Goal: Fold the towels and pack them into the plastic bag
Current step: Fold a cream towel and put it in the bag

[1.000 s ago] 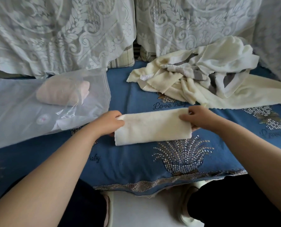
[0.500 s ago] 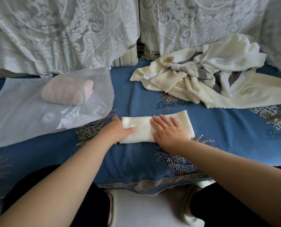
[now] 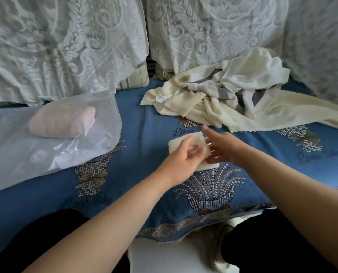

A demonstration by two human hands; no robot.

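The left hand lies on top of the small cream towel, fingers curled with the thumb meeting them as if pinching the upper layer, though blur keeps me from telling whether cloth is truly caught. The right hand reaches in from 3 o'clock with fingers straight and spread, flat against the towel's right end. The towel sits at the middle of the blue embroidered cover, doubled into a short thick block, so I judge this fold nearly finished and ready to be carried over.

At 9 o'clock from the hands, well apart, lies the clear plastic bag, its mouth towards the hands. Inside it rests one pink folded towel; something pale lies lower in the bag, too indistinct to name.

At 1 o'clock a crumpled heap of cream and grey towels waits unfolded, so most of the work seems left
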